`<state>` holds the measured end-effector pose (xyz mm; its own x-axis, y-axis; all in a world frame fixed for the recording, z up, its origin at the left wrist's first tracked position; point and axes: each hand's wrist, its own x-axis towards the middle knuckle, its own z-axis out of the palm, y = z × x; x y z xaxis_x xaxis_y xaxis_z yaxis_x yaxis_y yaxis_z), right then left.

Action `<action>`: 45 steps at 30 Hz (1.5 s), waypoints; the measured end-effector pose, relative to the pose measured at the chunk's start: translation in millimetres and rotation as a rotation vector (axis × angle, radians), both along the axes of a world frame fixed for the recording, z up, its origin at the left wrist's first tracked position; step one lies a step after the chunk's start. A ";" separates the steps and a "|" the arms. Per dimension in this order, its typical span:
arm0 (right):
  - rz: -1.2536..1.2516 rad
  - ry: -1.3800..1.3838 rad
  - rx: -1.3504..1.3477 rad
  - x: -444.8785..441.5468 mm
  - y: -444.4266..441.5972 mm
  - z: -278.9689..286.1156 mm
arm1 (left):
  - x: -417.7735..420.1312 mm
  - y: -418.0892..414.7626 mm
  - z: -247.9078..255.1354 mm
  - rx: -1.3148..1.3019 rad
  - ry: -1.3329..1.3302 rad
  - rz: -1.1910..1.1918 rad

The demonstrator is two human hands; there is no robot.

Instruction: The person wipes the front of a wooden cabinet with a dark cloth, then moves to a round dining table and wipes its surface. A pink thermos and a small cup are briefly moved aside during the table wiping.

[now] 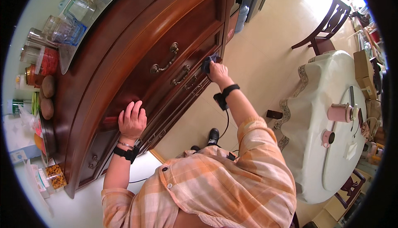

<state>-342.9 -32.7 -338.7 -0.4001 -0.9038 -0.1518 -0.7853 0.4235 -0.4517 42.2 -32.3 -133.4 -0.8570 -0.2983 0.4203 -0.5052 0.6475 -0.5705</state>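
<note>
Before me stands a dark reddish-brown wooden sideboard point(146, 44) with several drawers and antique-looking metal handles. My right hand point(217, 71) grips a bunched dark blue cloth point(206, 63) against the lower right part of the drawer fronts. To the left, my left hand point(133, 120) rests on a drawer front with its fingers slightly apart and nothing in them. An ornate drawer handle point(164, 60) sits above and between my hands, and a lower handle point(181, 75) is left of the cloth. Each wrist bears a black strap.
Glass cups point(62, 30), brown root vegetables point(47, 99) and a clear food box point(55, 176) line the sideboard's top. On the right, a cloth-covered round table point(314, 134) holds a pink kettle point(339, 113) and pink mug point(328, 138). A wooden chair point(325, 39) stands beyond; a cable point(228, 120) hangs from my right wrist.
</note>
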 end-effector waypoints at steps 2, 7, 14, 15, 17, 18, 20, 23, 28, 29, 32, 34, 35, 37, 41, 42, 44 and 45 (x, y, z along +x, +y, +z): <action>-0.104 -0.048 -0.087 5.9 7.6 20.3 | 0.3 2.7 -1.7 -0.008 0.002 0.006; -0.373 -0.132 -0.534 -2.1 -12.6 63.5 | -1.2 3.0 -2.7 -0.014 0.023 0.002; -0.374 -0.107 -0.305 16.6 -18.2 36.1 | -1.9 1.3 -1.9 0.008 0.024 -0.019; -0.309 -0.112 -0.237 21.9 -10.3 36.7 | -1.8 2.0 -2.3 0.016 0.023 -0.016; -0.128 -0.098 -0.226 31.9 2.8 29.8 | -0.2 3.4 -3.6 0.031 0.021 -0.015; -0.044 -0.102 -0.211 36.3 11.4 24.0 | 0.2 2.4 -3.6 0.030 0.026 -0.016; 0.104 -0.110 -0.143 41.0 26.0 -1.2 | -3.7 0.1 -1.5 0.029 0.036 -0.034; -0.279 -0.389 -0.335 51.8 35.6 2.6 | -3.9 2.7 0.5 -0.010 0.016 0.012; -0.315 -0.408 -0.953 18.5 0.9 96.3 | 0.6 4.5 -3.1 -0.010 0.009 0.027; -0.312 -0.388 -1.004 18.9 -4.3 103.5 | -2.8 4.4 -2.3 -0.007 0.020 0.021; -0.319 -0.266 -1.077 52.7 -14.0 121.7 | -1.6 3.3 -3.4 -0.003 0.020 0.017; -0.180 -0.400 -1.049 96.7 3.5 122.6 | -0.3 3.5 -3.7 -0.001 0.018 0.025; -0.135 -0.366 -0.975 116.3 11.3 117.8 | -0.9 4.0 -2.1 0.002 0.014 0.027; 0.024 -0.347 -0.828 136.1 27.6 115.6 | 0.5 4.0 -1.2 0.002 0.012 0.027; -0.207 -0.374 -0.965 80.3 -3.9 117.0 | -2.2 3.1 -1.7 -0.002 0.027 0.022; -0.314 -0.378 -0.948 57.0 -12.1 131.6 | -1.9 4.6 -2.4 0.007 0.029 0.025; -0.448 -0.338 -0.928 7.1 -25.0 132.3 | -3.7 4.9 -0.4 0.027 0.012 0.041; -0.497 -0.267 -1.019 2.7 -28.8 136.7 | -5.7 4.9 -2.0 0.045 0.010 0.036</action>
<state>-340.3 -61.5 -202.0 -0.8098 -0.4082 0.4213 -0.4629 0.0035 -0.8864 36.5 -27.4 -135.4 -0.8408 -0.3480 0.4146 -0.5346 0.6537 -0.5356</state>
